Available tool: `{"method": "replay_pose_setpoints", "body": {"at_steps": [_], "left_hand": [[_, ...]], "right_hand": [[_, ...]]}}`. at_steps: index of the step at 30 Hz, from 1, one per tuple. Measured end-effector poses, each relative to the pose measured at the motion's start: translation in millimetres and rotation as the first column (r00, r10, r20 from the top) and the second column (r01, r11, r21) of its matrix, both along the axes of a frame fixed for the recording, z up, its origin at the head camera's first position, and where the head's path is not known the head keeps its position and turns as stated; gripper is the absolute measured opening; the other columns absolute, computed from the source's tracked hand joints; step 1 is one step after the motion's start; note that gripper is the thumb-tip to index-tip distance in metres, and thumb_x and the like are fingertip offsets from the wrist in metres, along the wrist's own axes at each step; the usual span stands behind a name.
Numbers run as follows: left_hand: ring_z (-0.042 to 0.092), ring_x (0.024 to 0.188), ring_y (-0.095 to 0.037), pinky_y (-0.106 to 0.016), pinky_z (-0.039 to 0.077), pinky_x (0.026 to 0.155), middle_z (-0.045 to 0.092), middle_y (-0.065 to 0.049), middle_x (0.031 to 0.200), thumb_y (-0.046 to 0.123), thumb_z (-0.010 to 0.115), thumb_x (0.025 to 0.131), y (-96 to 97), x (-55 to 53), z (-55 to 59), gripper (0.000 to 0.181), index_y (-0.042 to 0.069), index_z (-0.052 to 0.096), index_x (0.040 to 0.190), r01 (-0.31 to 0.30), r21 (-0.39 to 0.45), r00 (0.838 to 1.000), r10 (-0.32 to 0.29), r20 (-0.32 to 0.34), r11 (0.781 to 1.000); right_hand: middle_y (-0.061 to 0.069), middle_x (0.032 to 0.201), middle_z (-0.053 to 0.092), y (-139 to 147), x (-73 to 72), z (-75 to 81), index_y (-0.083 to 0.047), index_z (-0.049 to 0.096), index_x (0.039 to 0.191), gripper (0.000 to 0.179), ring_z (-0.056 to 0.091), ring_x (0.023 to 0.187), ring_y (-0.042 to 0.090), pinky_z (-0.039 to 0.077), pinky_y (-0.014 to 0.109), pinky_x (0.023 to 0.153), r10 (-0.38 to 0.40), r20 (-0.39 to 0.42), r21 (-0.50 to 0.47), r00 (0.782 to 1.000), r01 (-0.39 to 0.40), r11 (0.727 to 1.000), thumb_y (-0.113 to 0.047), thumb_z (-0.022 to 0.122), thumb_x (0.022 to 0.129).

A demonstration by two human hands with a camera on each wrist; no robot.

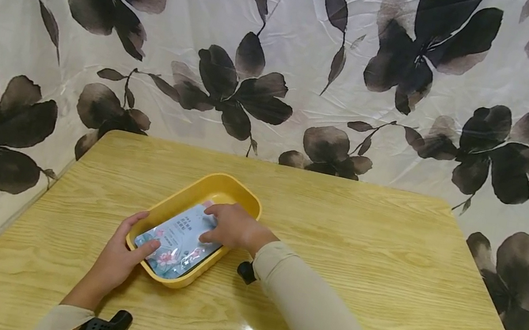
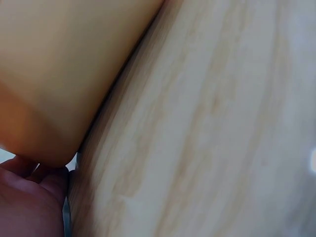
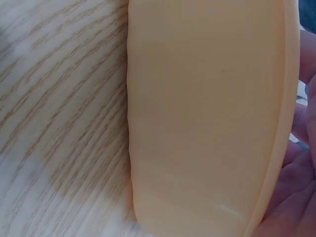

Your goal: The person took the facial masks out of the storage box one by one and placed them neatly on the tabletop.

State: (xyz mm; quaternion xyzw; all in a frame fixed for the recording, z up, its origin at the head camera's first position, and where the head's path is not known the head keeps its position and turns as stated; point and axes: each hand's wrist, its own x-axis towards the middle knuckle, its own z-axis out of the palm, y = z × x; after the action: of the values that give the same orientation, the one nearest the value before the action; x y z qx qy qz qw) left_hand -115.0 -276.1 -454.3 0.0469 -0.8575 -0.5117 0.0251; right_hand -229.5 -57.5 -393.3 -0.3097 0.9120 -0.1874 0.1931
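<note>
A yellow plastic basket (image 1: 225,186) stands slanted on the table. Inside it lies a pale blue flower-printed packet (image 1: 179,235) with a glossy surface. My left hand (image 1: 124,252) grips the basket's near left end, thumb over the rim onto the packet and fingers along the outer wall. Reaching in over the right side, my right hand (image 1: 233,225) touches the packet with thumb and forefinger spread apart. Its other fingers are mostly hidden in the head view. Both wrist views show mainly the basket's outer wall (image 2: 64,64), with part of the right hand (image 3: 296,192) at the edge.
The wood-grain table (image 1: 361,245) extends to both sides of the basket. Behind it hangs a white cloth (image 1: 317,104) with dark flowers. Black wrist devices sit on the left sleeve (image 1: 59,323) and near the right sleeve (image 1: 314,307).
</note>
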Motion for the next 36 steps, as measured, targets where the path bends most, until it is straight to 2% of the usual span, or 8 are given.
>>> {"method": "replay_pose_setpoints", "body": {"at_steps": [4, 10, 12, 15, 19, 23, 30, 36], "left_hand": [[0.035, 0.118, -0.029, -0.041, 0.03, 0.096, 0.027, -0.016, 0.137, 0.037, 0.059, 0.085, 0.9, -1.0, -0.1, 0.072, 0.019, 0.018, 0.141, -0.003, 0.002, 1.0, 0.003, -0.002, 1.0], [0.034, 0.119, -0.03, -0.048, 0.028, 0.097, 0.026, -0.017, 0.138, 0.037, 0.059, 0.085, 0.8, -1.0, -1.2, 0.072, 0.017, 0.018, 0.141, 0.0, 0.018, 1.0, 0.0, -0.015, 1.0], [0.034, 0.119, -0.03, -0.045, 0.029, 0.097, 0.027, -0.017, 0.138, 0.038, 0.059, 0.085, 0.7, -0.9, -1.1, 0.072, 0.018, 0.018, 0.141, 0.003, 0.013, 1.0, -0.002, -0.017, 1.0], [0.036, 0.118, -0.029, -0.026, 0.032, 0.095, 0.027, -0.016, 0.138, 0.038, 0.059, 0.085, 0.5, -0.7, -0.9, 0.072, 0.018, 0.018, 0.141, 0.007, 0.013, 1.0, -0.007, -0.018, 1.0], [0.037, 0.117, -0.028, -0.005, 0.029, 0.082, 0.027, -0.016, 0.138, 0.037, 0.059, 0.085, 0.8, -0.6, -1.2, 0.071, 0.018, 0.018, 0.141, 0.009, 0.023, 1.0, -0.009, -0.022, 1.0], [0.038, 0.115, -0.028, -0.004, 0.029, 0.08, 0.027, -0.016, 0.137, 0.037, 0.059, 0.085, 1.0, -0.7, -1.6, 0.071, 0.017, 0.019, 0.14, 0.01, 0.039, 1.0, -0.009, -0.027, 0.999], [0.038, 0.116, -0.028, -0.004, 0.031, 0.08, 0.025, -0.016, 0.139, 0.037, 0.058, 0.086, 1.0, -0.6, -1.5, 0.07, 0.016, 0.019, 0.14, 0.015, 0.038, 0.999, -0.014, -0.037, 0.999], [0.037, 0.116, -0.029, -0.005, 0.031, 0.08, 0.024, -0.017, 0.139, 0.037, 0.059, 0.085, 0.5, -1.2, -3.1, 0.07, 0.015, 0.02, 0.139, 0.01, 0.028, 0.999, -0.009, -0.038, 1.0]], "right_hand": [[-0.002, 0.116, 0.054, -0.1, -0.1, 0.2, -0.021, 0.049, 0.128, 0.061, 0.046, 0.106, 0.011, 0.033, 0.023, 0.092, 0.012, -0.014, 0.019, 1.0, -0.012, 1.0, -0.042, 0.07, 0.075], [-0.001, 0.122, 0.052, 1.5, 0.7, 1.3, -0.02, 0.047, 0.129, 0.063, 0.045, 0.111, 0.011, 0.033, 0.023, 0.093, -0.004, -0.007, -0.013, 1.0, 0.004, 1.0, -0.04, 0.07, 0.075], [-0.001, 0.123, 0.052, 2.2, 0.6, 1.2, -0.02, 0.047, 0.13, 0.064, 0.045, 0.112, 0.011, 0.033, 0.023, 0.093, -0.016, 0.008, -0.038, 1.0, 0.017, 0.999, -0.04, 0.071, 0.074], [-0.002, 0.123, 0.052, 3.5, -0.1, 0.8, -0.02, 0.046, 0.131, 0.065, 0.045, 0.111, 0.01, 0.034, 0.023, 0.092, -0.029, 0.028, -0.075, 0.999, 0.031, 0.997, -0.039, 0.071, 0.074], [-0.003, 0.121, 0.052, 6.0, -0.7, 1.4, -0.02, 0.047, 0.13, 0.063, 0.048, 0.105, 0.009, 0.038, 0.021, 0.087, -0.032, 0.05, -0.141, 0.998, 0.039, 0.989, -0.037, 0.071, 0.075], [-0.004, 0.119, 0.052, 7.2, -0.2, 3.6, -0.022, 0.051, 0.127, 0.06, 0.048, 0.099, 0.009, 0.039, 0.02, 0.082, -0.018, 0.07, -0.198, 0.997, 0.031, 0.98, -0.037, 0.072, 0.073], [-0.01, 0.12, 0.051, 3.1, 3.8, 6.5, -0.029, 0.056, 0.119, 0.051, 0.045, 0.102, 0.006, 0.036, 0.02, 0.086, 0.073, 0.058, -0.236, 0.996, -0.057, 0.97, -0.042, 0.072, 0.072], [-0.009, 0.131, 0.043, 2.0, 9.9, 8.2, -0.03, 0.058, 0.117, 0.045, 0.042, 0.111, 0.006, 0.036, 0.019, 0.087, 0.099, 0.096, -0.253, 0.99, -0.072, 0.965, -0.033, 0.072, 0.075]]}}
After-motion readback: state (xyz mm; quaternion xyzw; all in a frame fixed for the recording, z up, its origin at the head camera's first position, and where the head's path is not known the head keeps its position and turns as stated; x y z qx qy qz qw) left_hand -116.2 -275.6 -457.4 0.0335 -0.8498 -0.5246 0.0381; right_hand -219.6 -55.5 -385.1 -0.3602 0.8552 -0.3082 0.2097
